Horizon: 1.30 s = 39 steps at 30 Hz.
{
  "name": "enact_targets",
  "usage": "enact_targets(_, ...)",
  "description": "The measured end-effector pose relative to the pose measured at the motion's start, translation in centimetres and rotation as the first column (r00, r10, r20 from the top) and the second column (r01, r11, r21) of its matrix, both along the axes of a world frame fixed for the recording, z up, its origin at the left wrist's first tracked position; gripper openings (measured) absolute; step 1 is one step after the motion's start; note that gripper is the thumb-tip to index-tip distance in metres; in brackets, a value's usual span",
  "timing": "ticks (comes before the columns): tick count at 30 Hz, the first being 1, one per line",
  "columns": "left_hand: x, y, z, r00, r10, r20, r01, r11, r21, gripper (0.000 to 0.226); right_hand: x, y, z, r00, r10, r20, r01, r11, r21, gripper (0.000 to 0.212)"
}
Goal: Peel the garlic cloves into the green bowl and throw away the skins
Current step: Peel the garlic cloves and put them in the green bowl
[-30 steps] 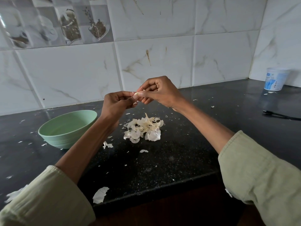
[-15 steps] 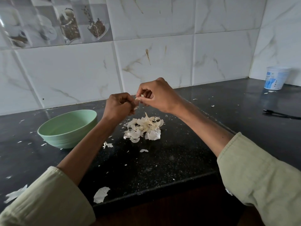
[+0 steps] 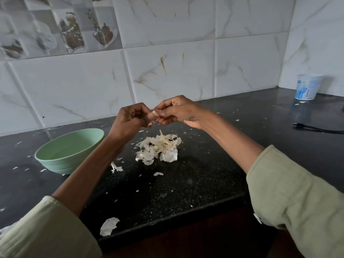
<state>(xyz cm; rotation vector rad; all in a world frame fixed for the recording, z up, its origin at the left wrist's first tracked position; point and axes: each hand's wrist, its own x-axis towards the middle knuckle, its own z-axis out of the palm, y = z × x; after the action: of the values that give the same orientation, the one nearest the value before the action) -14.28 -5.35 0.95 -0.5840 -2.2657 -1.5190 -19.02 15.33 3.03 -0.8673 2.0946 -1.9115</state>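
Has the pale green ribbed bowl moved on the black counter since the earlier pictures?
No. The pale green ribbed bowl keeps its spot left of the heap of white garlic skins.

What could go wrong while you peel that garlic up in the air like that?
1. Both hands, left hand and right hand, pinch the garlic clove above the skin pile, not over the green bowl. If it slips, it may land among the skins.
2. Loose skins already lie scattered; one skin piece sits at the counter's front edge and could fall off.
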Motion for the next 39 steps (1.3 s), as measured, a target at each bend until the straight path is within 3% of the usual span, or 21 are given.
enact_targets(2, -0.12, 0.05, 0.06, 1.0, -0.025, -0.003, 0.025, 0.999, 0.021, 0.01, -0.18, 0.05, -0.13, 0.999, 0.014, 0.039, -0.012, 0.999, -0.031, 0.026)
enact_targets(5, -0.24, -0.14, -0.03, 1.0, 0.018, 0.019, -0.018, 1.0, 0.017, 0.01, -0.2, -0.26, -0.26, 0.997, -0.022, -0.076, 0.02, 1.0, -0.021, 0.025)
enact_targets(12, -0.42, -0.03, -0.5, 0.968, 0.211, -0.133, -0.245, 0.903, -0.352, 0.027, -0.61, -0.38, -0.89, 0.944, -0.222, -0.245, 0.233, 0.972, 0.017, 0.018)
enact_targets(16, 0.19, -0.34, -0.2, 0.956, 0.265, -0.123, -0.29, 0.905, -0.31, 0.011, -0.66, -0.3, -0.95, 0.955, -0.193, -0.226, 0.197, 0.98, -0.003, 0.021)
enact_targets(21, 0.42, -0.46, 0.12, 0.941, 0.322, -0.106, -0.339, 0.891, -0.303, 0.037, -0.8, -0.11, -0.53, 0.973, -0.149, -0.179, 0.142, 0.989, -0.051, 0.026)
enact_targets(26, -0.16, -0.47, 0.1, 0.953, 0.271, -0.133, -0.297, 0.92, -0.257, 0.008, -0.75, -0.11, -0.55, 0.964, -0.135, -0.229, 0.13, 0.991, -0.038, 0.024)
enact_targets(29, 0.08, -0.44, 0.25, 0.966, 0.234, -0.11, -0.252, 0.947, -0.198, 0.016, -0.69, -0.18, -0.48, 0.948, -0.145, -0.282, 0.144, 0.989, -0.027, 0.023)
enact_targets(32, 0.12, -0.32, 0.33, 0.972, 0.222, -0.075, -0.231, 0.96, -0.158, 0.008, -0.82, -0.15, -0.46, 0.94, -0.145, -0.308, 0.145, 0.989, -0.025, 0.021)
enact_targets(39, -0.19, -0.52, -0.22, 0.947, 0.278, -0.158, -0.318, 0.873, -0.37, 0.013, -0.95, -0.24, -0.55, 0.893, -0.172, -0.416, 0.187, 0.982, -0.005, 0.019)
